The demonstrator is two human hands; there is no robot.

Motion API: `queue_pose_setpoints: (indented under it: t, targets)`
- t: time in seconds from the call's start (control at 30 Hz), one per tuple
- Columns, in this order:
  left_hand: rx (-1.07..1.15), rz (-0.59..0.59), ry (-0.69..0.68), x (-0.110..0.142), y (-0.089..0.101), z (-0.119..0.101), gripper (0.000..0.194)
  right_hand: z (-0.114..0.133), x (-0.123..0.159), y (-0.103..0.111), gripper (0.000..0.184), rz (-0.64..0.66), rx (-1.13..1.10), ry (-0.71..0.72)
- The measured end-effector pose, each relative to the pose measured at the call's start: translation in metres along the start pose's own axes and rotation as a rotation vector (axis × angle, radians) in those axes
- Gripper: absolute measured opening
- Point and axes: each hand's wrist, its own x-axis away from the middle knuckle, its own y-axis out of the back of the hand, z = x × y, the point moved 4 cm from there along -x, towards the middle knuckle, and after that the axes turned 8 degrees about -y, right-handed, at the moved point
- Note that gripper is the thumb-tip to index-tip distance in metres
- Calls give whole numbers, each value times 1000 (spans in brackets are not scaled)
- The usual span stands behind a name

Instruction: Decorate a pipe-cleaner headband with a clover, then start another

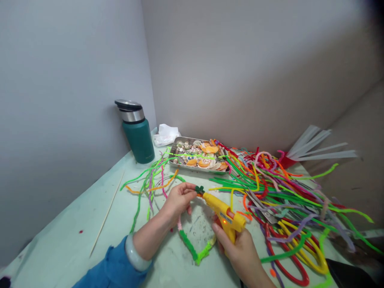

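My right hand [240, 252] is wrapped around the handle of a yellow hot glue gun [220, 208], on which a small orange light shows. The gun's nozzle points up and left at a small dark green fuzzy piece [199, 189]. Between thumb and fingertips, my left hand [178, 200] pinches that piece; whether the nozzle touches it I cannot tell. Below both hands lies a pipe-cleaner ring [188, 244] in pink, green and lime sections, its upper part partly hidden by my hands.
A metal tray [199, 169] of shells stands at the back. Left are a teal bottle [138, 140], tissues [166, 135], loose pipe cleaners [153, 188] and a thin stick [106, 214]. Scissors [262, 206] lie among heaped pipe cleaners at right, near white strips [312, 144] in a red holder.
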Motion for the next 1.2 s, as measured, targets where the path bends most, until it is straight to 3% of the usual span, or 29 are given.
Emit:
queue_pose_setpoints:
  t: [0.2,0.43,1.2]
  targets:
    - [-3,-40,14,0,0,1,22,5,3,2,35,-33,140,88]
    - [-19,-75,34,-3,2,5,23,3,1,2,38,-23,170,91]
    - [-87,-42,56,0,1,3,18,3,2,2,39,-23,192,131]
